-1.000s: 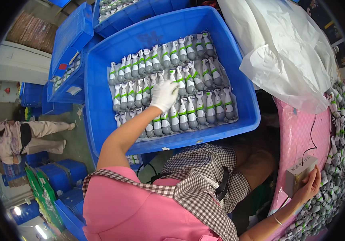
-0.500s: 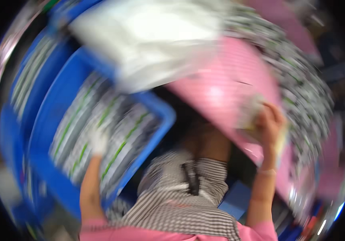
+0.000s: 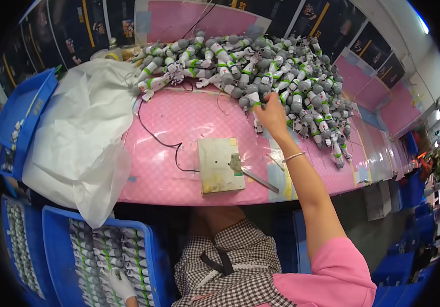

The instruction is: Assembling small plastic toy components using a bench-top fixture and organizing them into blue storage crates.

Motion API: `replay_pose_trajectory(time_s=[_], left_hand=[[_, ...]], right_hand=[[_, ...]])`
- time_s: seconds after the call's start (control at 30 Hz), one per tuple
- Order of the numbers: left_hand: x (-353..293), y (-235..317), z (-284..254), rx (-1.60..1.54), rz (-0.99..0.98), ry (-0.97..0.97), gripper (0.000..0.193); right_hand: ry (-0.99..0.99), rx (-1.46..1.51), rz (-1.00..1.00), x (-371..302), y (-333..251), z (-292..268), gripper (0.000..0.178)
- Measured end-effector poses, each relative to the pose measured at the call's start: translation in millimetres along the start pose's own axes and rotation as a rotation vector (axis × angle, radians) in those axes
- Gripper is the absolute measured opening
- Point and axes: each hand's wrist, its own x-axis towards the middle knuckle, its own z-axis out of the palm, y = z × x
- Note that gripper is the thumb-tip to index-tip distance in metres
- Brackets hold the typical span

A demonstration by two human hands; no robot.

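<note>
Right hand (image 3: 272, 110) at grey-white pieces (image 3: 302, 87) heaped toward bench's (image 3: 192, 117) far edge. Left hand (image 3: 121, 283) inside blue crate (image 3: 59, 256). Neither grip discernible.

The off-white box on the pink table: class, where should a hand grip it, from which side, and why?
Grip the off-white box across its near and far sides, probably from above: its blocky shape should offer opposed faces there. The black cord meets its left side and a metal strip sticks out at its right, so both are best avoided.
</note>
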Motion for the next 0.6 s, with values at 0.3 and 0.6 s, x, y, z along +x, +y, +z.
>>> replay_pose_trajectory(time_s=[0.3,0.6], left_hand=[[45.0,212.6,-57.0,-0.709,0.128,0.118,0.027],[8.8,477.0,-63.1,-1.449,0.278,-0.733,0.046]], right_hand=[[-0.175,0.745,0.511,-29.6,-9.6,-30.3,0.036],[-0.315,1.319,0.374,-99.7,-108.6,-107.5,0.026]])
